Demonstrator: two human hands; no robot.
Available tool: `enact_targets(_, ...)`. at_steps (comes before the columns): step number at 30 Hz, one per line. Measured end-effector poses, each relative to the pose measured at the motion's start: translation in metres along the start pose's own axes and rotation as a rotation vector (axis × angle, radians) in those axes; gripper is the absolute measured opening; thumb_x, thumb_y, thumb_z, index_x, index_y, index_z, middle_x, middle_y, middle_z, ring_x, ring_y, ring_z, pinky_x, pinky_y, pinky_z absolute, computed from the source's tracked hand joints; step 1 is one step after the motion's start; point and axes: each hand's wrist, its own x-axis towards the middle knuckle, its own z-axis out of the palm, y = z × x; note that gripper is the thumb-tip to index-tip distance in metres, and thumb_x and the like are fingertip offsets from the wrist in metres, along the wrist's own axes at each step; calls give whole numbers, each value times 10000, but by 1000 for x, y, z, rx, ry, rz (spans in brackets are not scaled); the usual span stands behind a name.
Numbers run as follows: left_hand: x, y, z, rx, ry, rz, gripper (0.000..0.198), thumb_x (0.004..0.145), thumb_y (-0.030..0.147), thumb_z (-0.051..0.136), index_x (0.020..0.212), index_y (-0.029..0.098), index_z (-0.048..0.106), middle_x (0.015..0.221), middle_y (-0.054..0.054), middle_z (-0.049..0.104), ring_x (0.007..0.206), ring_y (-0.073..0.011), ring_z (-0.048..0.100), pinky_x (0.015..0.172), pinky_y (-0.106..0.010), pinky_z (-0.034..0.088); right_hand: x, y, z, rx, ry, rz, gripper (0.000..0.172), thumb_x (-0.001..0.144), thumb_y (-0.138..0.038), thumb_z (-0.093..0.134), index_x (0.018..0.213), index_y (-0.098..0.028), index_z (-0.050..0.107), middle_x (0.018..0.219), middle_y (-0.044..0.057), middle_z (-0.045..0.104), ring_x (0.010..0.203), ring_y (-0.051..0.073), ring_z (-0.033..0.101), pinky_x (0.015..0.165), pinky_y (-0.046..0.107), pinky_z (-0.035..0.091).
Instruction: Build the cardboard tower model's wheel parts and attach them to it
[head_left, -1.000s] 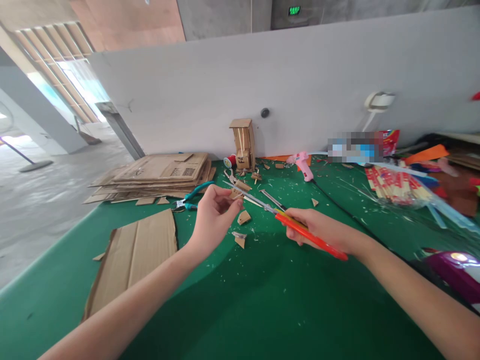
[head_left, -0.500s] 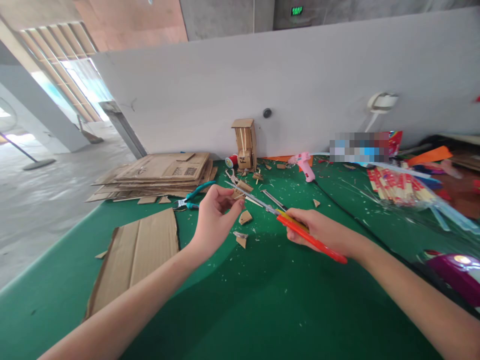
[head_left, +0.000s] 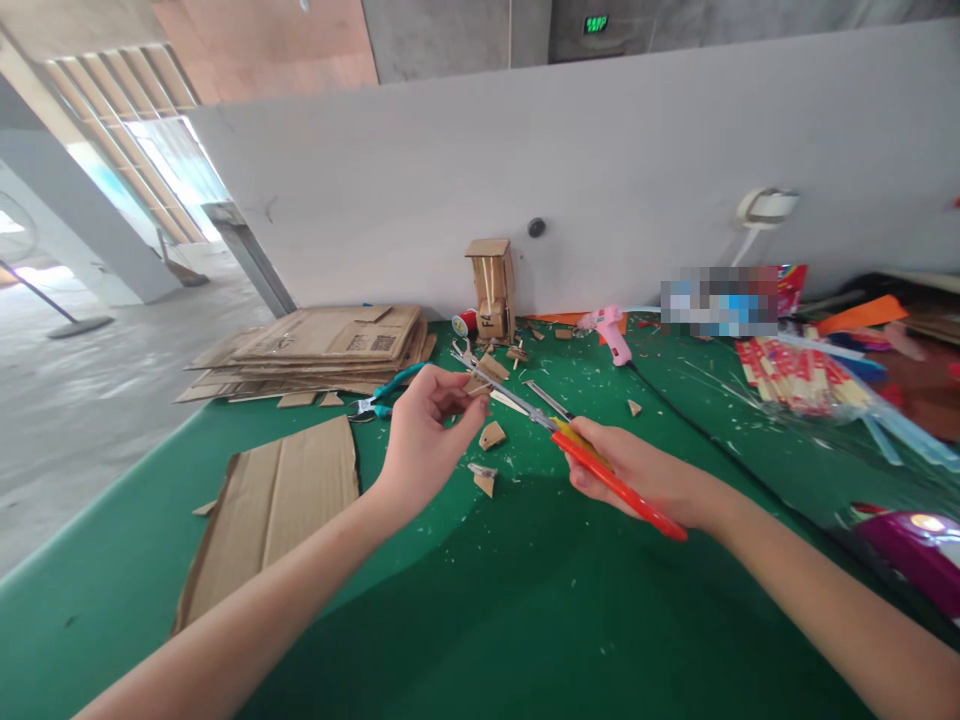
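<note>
My left hand [head_left: 435, 430] pinches a small cardboard piece [head_left: 477, 385] between thumb and fingers. Wrapped round the red and yellow handles of a pair of scissors [head_left: 615, 478] is my right hand [head_left: 637, 465]. The scissor blades point up and left and lie against the cardboard piece; whether they cut into it I cannot tell. Just below the blades, small cardboard scraps [head_left: 493, 436] lie on the green table. Teal-handled pliers [head_left: 382, 393] rest behind my left hand, partly hidden by it. A utility knife [head_left: 547, 398] lies beyond the scissors.
A cardboard stack [head_left: 322, 340] and a large cardboard sheet [head_left: 274, 510] lie on the left. At the back stands a small cardboard structure [head_left: 495, 290] beside a red spool [head_left: 465, 322]. A pink glue gun [head_left: 611, 332] trails its black cord rightward. A purple device [head_left: 911, 550] sits at the right edge.
My right hand and the scissors have shifted slightly left and down. The small cardboard piece is still in my left hand, with its angle slightly changed.
</note>
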Motion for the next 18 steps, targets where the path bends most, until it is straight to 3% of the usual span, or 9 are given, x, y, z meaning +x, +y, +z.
enact_targets(8,0,2,1,-9,5,-10,209,734,214,664,848,190,491,689,-3,636,652,-145,638,591,-264,500,5,3,3,-15,76,-8,345,827,-545,477,791,-214,383,800,25,597,633,129,516,585,276,400)
enact_targets(18,1,6,2,-19,12,-28,219,720,229,677,827,184,491,669,1,636,629,-139,637,568,-252,495,8,6,3,-145,116,-5,377,807,-579,467,741,-218,379,704,11,580,528,110,455,509,268,344)
